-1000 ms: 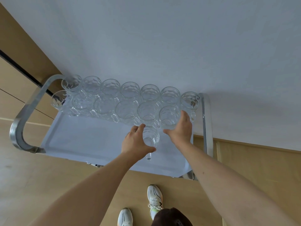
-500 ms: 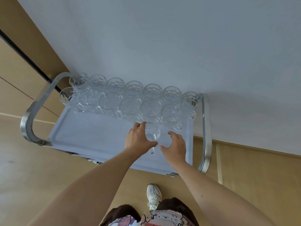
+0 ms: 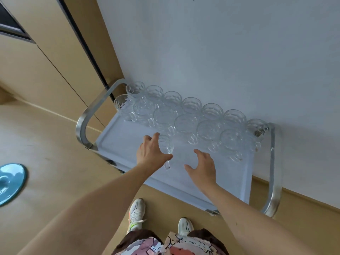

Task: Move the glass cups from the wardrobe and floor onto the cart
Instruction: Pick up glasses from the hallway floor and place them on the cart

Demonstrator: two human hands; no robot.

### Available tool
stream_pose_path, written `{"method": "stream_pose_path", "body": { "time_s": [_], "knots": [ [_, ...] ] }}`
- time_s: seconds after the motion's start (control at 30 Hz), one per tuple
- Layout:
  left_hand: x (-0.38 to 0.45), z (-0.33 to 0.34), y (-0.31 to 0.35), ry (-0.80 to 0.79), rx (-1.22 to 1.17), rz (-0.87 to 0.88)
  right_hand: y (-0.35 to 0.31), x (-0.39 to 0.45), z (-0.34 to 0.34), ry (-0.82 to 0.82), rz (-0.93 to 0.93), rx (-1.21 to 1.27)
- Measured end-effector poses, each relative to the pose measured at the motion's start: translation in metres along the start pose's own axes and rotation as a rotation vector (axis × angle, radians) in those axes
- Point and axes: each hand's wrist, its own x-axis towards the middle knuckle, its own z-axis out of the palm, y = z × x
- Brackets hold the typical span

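Note:
A white cart tray with chrome handles carries two rows of several clear glass cups along its far side by the wall. One more glass cup stands in front of those rows. My left hand curls around its left side, thumb under its near edge. My right hand hovers over the tray a little to the right of that cup, fingers spread and holding nothing.
The cart stands against a white wall, with wooden wardrobe panels to the left. A round blue thing lies on the wooden floor at the far left. My feet in white shoes are just in front of the cart.
My right hand drew back from the cups at the right end and now hangs open beside the single cup. My left hand stays on that cup. The view has swung left.

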Motion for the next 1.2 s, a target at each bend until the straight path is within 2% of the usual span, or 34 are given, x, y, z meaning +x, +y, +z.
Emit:
{"method": "stream_pose_path", "body": {
  "time_s": [0.27,0.53,0.8,1.2],
  "knots": [
    [0.034,-0.044,-0.078,0.044,-0.003,-0.082,-0.075,0.018,0.049,-0.037,-0.047,-0.042],
    [0.065,-0.072,-0.124,0.073,-0.023,-0.134,-0.127,0.031,0.093,-0.090,-0.077,-0.079],
    [0.100,-0.091,-0.147,0.047,-0.028,-0.167,-0.160,0.045,0.122,-0.087,-0.049,-0.089],
    [0.139,-0.097,-0.143,0.084,-0.110,-0.248,-0.173,0.049,0.141,-0.075,0.029,-0.089]
  ]
}}
